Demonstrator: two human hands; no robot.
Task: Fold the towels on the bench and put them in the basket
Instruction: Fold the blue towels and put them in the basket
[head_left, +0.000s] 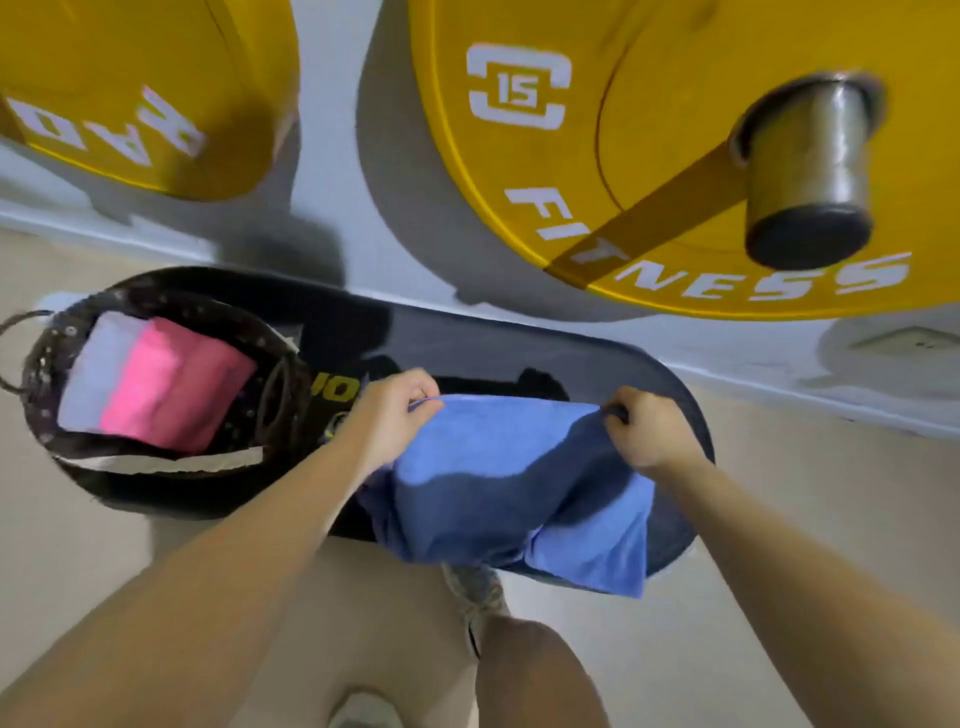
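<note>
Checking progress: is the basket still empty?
No, the basket already holds a pink towel and a white towel.

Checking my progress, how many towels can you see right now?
3: blue towel held over the bench, pink towel and white towel in the basket; more may lie hidden beneath.

Bright, even indoor light; source out of view, seemingly overhead, since shadows fall below and left of the yellow weight plate (675, 156) on the wall; its steel sleeve (808, 171) throws a dark band across the plate face; hand shadow darkens the middle of the blue towel (509, 499); mild motion blur throughout, worst on the basket (47, 415) left of the plate; strong wide-angle bending at frame edges; no glare.
</note>
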